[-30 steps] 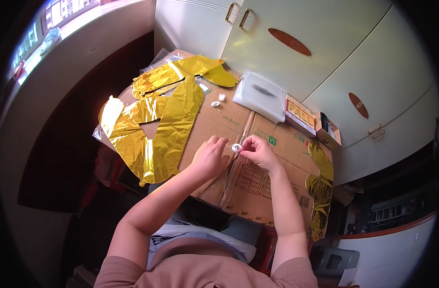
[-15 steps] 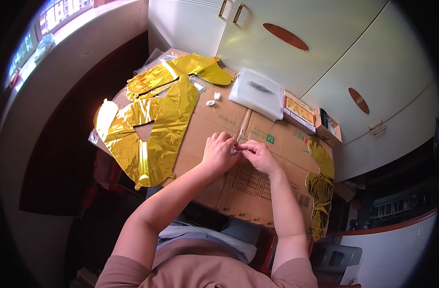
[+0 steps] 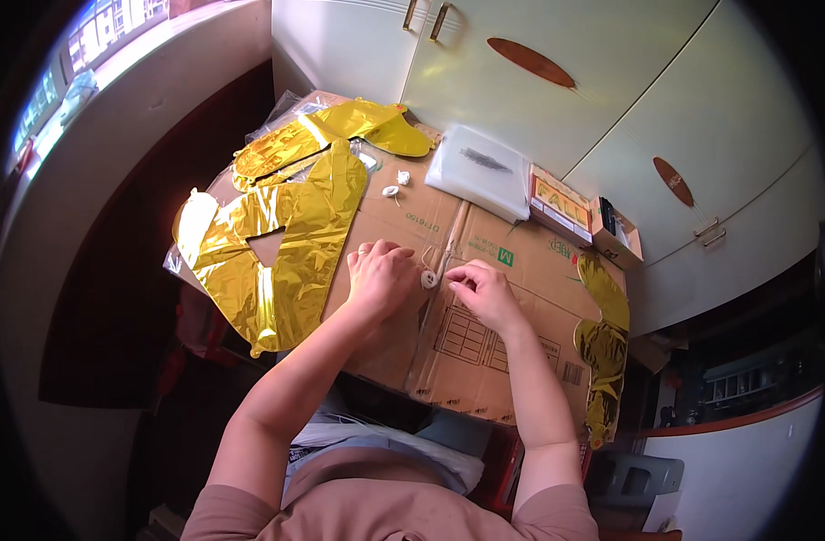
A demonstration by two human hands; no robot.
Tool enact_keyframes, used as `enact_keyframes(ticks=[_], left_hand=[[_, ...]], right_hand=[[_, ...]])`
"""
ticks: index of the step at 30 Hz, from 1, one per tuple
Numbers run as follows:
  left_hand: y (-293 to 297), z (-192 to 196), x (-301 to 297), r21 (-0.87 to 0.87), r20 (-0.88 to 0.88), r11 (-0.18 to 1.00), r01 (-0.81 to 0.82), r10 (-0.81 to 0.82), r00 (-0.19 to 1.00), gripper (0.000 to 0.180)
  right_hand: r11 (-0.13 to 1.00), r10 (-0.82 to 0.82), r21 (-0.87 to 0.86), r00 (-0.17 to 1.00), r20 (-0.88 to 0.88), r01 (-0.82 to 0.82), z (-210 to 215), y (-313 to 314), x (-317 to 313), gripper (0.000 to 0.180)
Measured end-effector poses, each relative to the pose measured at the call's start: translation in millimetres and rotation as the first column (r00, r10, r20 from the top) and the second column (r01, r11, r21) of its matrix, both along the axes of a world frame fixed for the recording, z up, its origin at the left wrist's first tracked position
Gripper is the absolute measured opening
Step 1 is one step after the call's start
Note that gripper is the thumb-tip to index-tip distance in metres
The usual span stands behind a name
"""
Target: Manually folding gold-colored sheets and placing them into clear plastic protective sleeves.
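Note:
A small round white spool-like piece (image 3: 429, 279) with a thin white string lies or hangs over the cardboard, between my two hands. My left hand (image 3: 382, 275) is just left of it, back upward, fingers curled down and closed. The string runs up close to its fingertips, though what they hold is hidden. To the right of the white piece is my right hand (image 3: 486, 293), its thumb and forefinger slightly apart with nothing visible between them. Two more small white pieces, one round (image 3: 391, 191) and one blocky (image 3: 403, 178), lie farther back.
The flattened cardboard (image 3: 390, 347) covers the table. A large gold foil balloon (image 3: 327, 230) lies at left, another gold foil piece (image 3: 390, 126) behind it, a third (image 3: 603, 347) at right. A clear plastic packet (image 3: 484, 167), a box (image 3: 561, 206) and an open carton (image 3: 618, 236) line the cabinet side.
My hands have moved apart, the left one going left. The white piece they were both pinching now shows in the gap between them.

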State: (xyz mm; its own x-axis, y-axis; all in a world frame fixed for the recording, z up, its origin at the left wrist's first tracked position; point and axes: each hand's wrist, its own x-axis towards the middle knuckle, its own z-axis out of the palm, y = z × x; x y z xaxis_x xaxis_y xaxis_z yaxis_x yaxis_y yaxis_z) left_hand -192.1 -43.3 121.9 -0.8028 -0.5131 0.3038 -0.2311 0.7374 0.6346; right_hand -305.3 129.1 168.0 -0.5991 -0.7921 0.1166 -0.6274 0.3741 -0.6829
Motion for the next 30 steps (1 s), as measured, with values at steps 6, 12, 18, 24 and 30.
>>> enact_keyframes(ticks=[6,12,18,24,30], left_hand=[[-8,13,27,0.016,-0.011,1.0,0.017,-0.017,1.0,0.028],[-9,22,70,0.057,-0.106,0.998,0.039,-0.033,0.994,0.021],[-9,28,101,0.101,-0.197,0.993,0.061,-0.04,0.98,0.02],[-5,33,119,0.157,-0.225,0.981,0.112,-0.075,0.971,0.018],[-6,39,153,0.271,-0.359,0.921,0.281,-0.174,0.917,0.018]], right_hand=[[0.994,0.101,-0.012,0.969,-0.227,-0.107,-18,-21,1,0.011],[0.978,0.178,-0.022,0.879,-0.443,-0.209,-44,-62,-17,0.007],[0.999,0.039,0.042,0.866,-0.498,-0.021,-58,-128,-73,0.009],[0.977,-0.188,-0.162,0.929,-0.317,0.142,-68,-152,-114,0.022],[0.94,-0.165,-0.314,0.983,-0.08,0.132,-54,-107,-75,0.033]])
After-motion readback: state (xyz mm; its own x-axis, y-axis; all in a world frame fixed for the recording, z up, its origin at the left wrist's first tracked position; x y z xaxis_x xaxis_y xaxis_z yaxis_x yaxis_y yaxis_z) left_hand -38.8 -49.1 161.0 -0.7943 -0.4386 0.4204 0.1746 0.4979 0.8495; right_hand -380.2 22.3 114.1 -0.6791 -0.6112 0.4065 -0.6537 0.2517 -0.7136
